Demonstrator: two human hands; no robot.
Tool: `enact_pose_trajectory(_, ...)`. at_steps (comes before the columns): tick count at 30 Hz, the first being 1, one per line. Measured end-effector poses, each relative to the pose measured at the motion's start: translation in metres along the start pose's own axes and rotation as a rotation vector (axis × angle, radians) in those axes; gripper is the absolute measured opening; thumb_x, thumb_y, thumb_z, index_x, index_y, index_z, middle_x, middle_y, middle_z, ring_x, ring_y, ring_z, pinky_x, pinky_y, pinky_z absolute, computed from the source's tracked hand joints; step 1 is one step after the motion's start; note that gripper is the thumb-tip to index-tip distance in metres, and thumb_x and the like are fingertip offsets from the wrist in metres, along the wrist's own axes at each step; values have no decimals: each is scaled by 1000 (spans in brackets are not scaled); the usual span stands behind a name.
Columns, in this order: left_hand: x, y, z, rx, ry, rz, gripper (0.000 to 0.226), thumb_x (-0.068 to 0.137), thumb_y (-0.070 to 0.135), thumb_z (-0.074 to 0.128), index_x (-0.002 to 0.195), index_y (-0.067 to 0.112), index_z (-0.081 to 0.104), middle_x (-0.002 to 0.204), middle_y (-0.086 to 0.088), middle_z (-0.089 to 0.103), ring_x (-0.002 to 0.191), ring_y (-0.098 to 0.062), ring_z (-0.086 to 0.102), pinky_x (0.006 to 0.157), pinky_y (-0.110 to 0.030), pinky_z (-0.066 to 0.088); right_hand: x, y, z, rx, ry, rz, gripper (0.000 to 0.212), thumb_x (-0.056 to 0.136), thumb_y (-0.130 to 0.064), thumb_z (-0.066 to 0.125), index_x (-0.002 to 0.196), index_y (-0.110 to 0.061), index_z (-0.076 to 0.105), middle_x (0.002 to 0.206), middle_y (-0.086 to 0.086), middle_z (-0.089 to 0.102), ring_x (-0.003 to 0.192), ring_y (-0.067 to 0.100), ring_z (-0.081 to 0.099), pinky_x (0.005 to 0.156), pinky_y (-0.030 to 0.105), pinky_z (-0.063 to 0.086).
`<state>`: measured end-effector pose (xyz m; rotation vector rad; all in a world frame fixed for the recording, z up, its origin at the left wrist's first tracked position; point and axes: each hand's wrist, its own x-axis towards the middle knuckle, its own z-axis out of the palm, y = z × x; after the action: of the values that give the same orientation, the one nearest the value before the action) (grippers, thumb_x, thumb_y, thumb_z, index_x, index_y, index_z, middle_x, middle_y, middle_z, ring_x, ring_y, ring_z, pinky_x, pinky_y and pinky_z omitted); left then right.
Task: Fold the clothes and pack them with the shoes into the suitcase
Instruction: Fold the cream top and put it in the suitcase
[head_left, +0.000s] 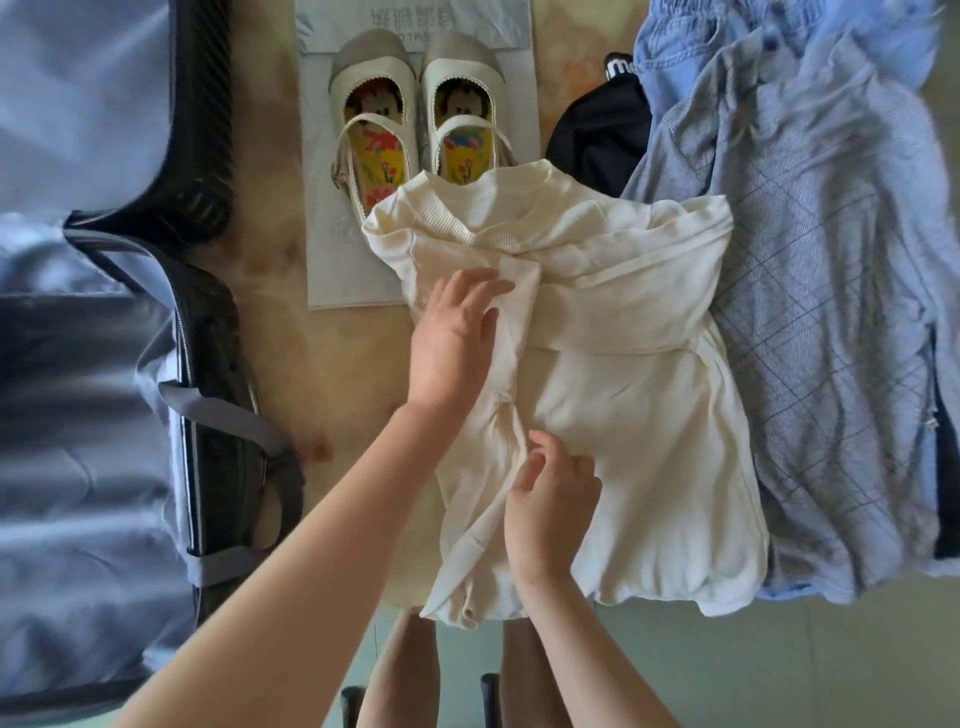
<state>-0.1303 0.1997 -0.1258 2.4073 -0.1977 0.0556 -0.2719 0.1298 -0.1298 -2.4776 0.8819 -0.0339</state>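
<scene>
Pressing the cream shirt (623, 374), left hand (452, 338) flat, right hand (550, 499) pinching fabric.

two shoes (371, 124), one suitcase (78, 467), one cream shirt (623, 389), one black garment (597, 135), one blue clothes heap (831, 312).

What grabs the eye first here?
The cream top spread mid-frame, with the left hand pressing flat on its folded part and the right hand pinching a crease lower down. Above it, a pair of shoes with bright cartoon insoles sits on a pale bag. The open suitcase fills the left edge; a blue clothes heap lies right.
</scene>
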Motion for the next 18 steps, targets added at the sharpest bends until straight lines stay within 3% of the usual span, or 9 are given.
enact_pose_trajectory(3,14,-15,-18,178,58,101,36,78,1,63,110,15,67,118,-1,62,111,-24,52,93,-35,39,7,1,1,9,-9,-18,21,84,-21,54,99,-16,68,83,-5,68,78,23,55,71,33,40)
enact_pose_trajectory(7,30,-31,-41,303,107,88,39,80,10,66,119,18,62,123,-1,59,121,-24,44,101,-37,32,33,-11,7,74,24,-42,31,84,-39,61,100,-14,67,92,-2,68,84,24,55,73,29,34)
enact_pose_trajectory(10,34,-46,-53,353,103,76,35,81,20,67,116,17,64,116,0,64,122,-25,45,107,-38,23,65,-26,13,162,-45,55,33,84,-40,67,103,-14,66,97,-3,67,94,22,50,79,25,26)
enact_pose_trajectory(13,39,-56,-60,394,99,120,29,81,27,67,107,14,67,102,-3,67,116,-27,47,110,-37,14,89,-37,16,216,-100,115,26,82,-41,68,98,-20,67,87,-11,65,90,13,40,79,21,20)
enact_pose_trajectory(18,56,-51,-66,425,134,104,18,83,33,64,90,18,72,86,-2,66,102,-27,51,103,-35,19,105,-45,20,159,-98,36,12,84,-24,63,90,-17,70,73,-6,64,87,17,41,80,21,20)
